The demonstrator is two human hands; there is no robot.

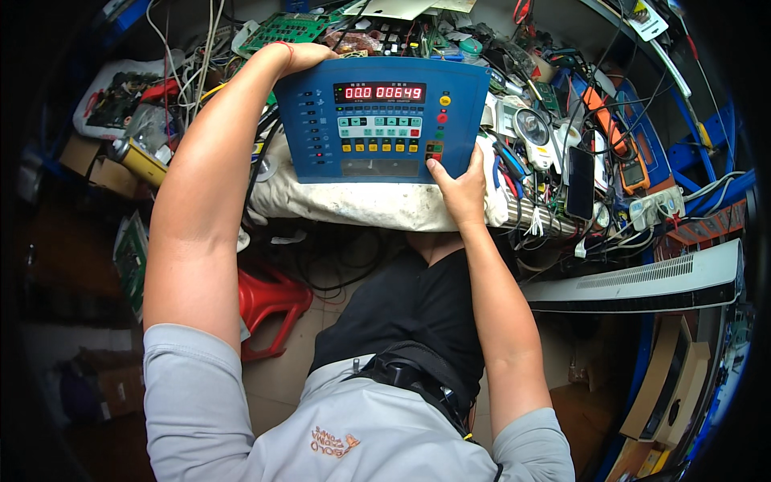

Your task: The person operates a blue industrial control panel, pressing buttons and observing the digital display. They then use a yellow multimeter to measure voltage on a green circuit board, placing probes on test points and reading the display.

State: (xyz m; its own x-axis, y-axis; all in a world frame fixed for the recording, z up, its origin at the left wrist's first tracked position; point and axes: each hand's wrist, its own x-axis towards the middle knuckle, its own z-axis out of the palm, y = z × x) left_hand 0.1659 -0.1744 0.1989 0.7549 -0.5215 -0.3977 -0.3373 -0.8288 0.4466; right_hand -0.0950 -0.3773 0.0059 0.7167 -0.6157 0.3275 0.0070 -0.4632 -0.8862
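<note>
Grasping blue panel (309,165) at lower-right corner: right hand (466,193) | panel's long axis: left-right | left hand (307,56) at top-left edge, grip unclear

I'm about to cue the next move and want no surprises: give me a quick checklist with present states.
1. Red digit display on the blue rectangular control panel lit: ok.
2. Left hand at the panel's upper-left edge: ok.
3. Left hand's grip firm: cannot tell, fingers hidden.
4. Right hand at the panel's lower-right side, thumb in front: ok.
5. Space behind the panel clear: not ok, green circuit boards crowd it.
</note>
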